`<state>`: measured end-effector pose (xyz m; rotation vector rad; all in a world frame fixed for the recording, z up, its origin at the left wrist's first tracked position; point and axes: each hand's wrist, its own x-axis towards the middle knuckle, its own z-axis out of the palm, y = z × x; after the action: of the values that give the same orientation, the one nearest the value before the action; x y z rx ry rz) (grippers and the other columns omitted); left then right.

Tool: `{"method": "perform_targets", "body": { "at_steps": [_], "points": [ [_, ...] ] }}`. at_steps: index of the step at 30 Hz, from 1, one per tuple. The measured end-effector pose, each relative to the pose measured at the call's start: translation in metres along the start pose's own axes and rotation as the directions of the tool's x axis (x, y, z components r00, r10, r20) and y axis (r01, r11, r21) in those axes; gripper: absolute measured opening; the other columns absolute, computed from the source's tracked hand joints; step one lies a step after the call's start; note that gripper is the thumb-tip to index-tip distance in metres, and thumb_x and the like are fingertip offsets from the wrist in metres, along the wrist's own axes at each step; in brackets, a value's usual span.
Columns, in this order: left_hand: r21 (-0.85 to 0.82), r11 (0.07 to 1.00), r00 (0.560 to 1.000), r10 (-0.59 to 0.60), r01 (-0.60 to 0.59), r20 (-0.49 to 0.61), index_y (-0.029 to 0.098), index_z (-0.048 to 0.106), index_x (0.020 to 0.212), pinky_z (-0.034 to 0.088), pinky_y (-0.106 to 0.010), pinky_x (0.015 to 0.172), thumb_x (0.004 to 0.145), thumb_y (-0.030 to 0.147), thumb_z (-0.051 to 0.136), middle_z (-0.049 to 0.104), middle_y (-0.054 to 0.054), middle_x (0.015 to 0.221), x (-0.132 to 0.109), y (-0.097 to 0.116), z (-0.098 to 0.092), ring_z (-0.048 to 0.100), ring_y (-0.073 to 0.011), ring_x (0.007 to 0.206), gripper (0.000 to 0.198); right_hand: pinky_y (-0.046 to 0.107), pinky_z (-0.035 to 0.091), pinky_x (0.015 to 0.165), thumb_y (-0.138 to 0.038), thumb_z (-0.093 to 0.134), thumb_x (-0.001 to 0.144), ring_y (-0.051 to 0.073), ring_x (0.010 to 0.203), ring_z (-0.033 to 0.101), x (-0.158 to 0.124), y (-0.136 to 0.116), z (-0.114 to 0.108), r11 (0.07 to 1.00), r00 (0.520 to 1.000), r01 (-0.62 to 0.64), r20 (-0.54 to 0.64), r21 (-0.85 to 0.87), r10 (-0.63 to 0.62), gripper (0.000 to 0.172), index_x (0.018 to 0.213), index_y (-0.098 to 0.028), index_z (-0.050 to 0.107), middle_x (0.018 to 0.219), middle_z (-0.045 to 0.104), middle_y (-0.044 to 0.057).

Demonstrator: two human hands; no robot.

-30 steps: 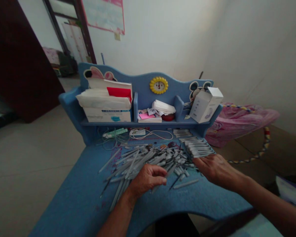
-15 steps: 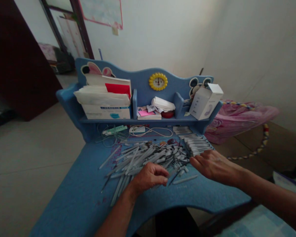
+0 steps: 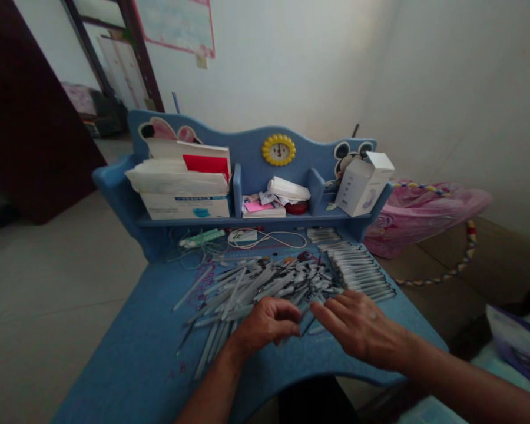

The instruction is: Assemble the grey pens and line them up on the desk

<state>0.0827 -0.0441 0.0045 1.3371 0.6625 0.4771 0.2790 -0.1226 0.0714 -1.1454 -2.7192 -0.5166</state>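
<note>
Several clear and grey pen parts lie in a loose pile (image 3: 265, 282) on the blue desk. My left hand (image 3: 267, 324) is at the pile's near edge, thumb and fingers curled together; a pale, see-through piece shows faintly under them, too blurred to name. Close by on the right, my right hand (image 3: 357, 327) is closed, knuckles up, its fingertips pointing toward the left hand. What it grips, if anything, is hidden. Beyond the right hand, slim pens (image 3: 362, 271) lie side by side in a neat row.
A desk shelf (image 3: 189, 222) runs along the back, bearing a mask box (image 3: 181, 206), papers and an open white carton (image 3: 364, 185). Cables (image 3: 287, 237) lie below it. Right of the desk are a pink plastic-wrapped bundle (image 3: 424, 212) and a hoop (image 3: 470, 241).
My right hand has moved left and nearer to me, from beside the row of pens to close to my left hand. The left hand has barely moved. The view has shifted slightly.
</note>
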Motion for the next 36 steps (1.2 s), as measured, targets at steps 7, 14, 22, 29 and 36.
{"method": "perform_targets", "body": {
  "at_steps": [7,14,22,29,36],
  "points": [
    [-0.055,0.998,0.993,0.028,-0.034,-0.112,0.012,0.064,0.071,0.033,-0.018,0.040,0.059,0.022,0.072,0.062,0.000,0.058,0.000,0.004,0.002,0.045,-0.0058,0.042,0.018,0.026,0.033,0.056,-0.009,0.038,0.087,0.013,0.057,0.053,-0.036,-0.010,0.043,0.946,0.964,-0.240,-0.062,0.218,0.259,0.022,0.105,-0.014,0.051,0.067,0.059,0.001],
    [-0.111,0.988,0.979,0.091,-0.112,-0.185,0.013,0.060,0.070,0.032,-0.017,0.038,0.060,0.021,0.070,0.068,-0.003,0.069,0.002,0.004,0.000,0.042,-0.0038,0.039,0.017,0.021,0.034,0.052,-0.016,0.037,0.089,0.011,0.056,0.057,-0.077,-0.021,0.084,0.849,0.897,-0.438,0.091,0.294,0.432,0.020,0.092,-0.018,0.057,0.066,0.062,0.002],
    [-0.066,0.990,0.963,0.109,-0.129,-0.249,0.012,0.065,0.078,0.029,-0.018,0.038,0.066,0.027,0.068,0.067,-0.004,0.067,0.005,0.005,-0.001,0.041,-0.0039,0.038,0.020,0.021,0.035,0.053,-0.018,0.036,0.089,0.012,0.057,0.061,-0.101,-0.022,0.092,0.736,0.790,-0.611,0.183,0.291,0.585,0.023,0.082,-0.020,0.058,0.066,0.065,0.002],
    [-0.069,0.984,0.918,0.127,-0.165,-0.376,0.012,0.066,0.079,0.028,-0.018,0.038,0.067,0.027,0.067,0.068,-0.005,0.069,0.006,0.005,-0.009,0.041,-0.0041,0.039,0.019,0.022,0.036,0.056,-0.020,0.036,0.088,0.015,0.063,0.064,-0.095,-0.014,0.096,0.690,0.746,-0.666,0.266,0.283,0.610,0.024,0.086,-0.020,0.061,0.071,0.068,0.003],
    [-0.134,0.964,0.861,0.135,-0.228,-0.491,0.014,0.065,0.083,0.029,-0.017,0.040,0.067,0.026,0.068,0.067,-0.002,0.069,0.007,0.002,-0.021,0.042,-0.0042,0.041,0.020,0.023,0.034,0.053,-0.024,0.039,0.088,0.017,0.064,0.066,-0.064,-0.001,0.096,0.661,0.683,-0.727,0.291,0.187,0.670,0.024,0.086,-0.022,0.063,0.070,0.070,0.003]
  ]
}}
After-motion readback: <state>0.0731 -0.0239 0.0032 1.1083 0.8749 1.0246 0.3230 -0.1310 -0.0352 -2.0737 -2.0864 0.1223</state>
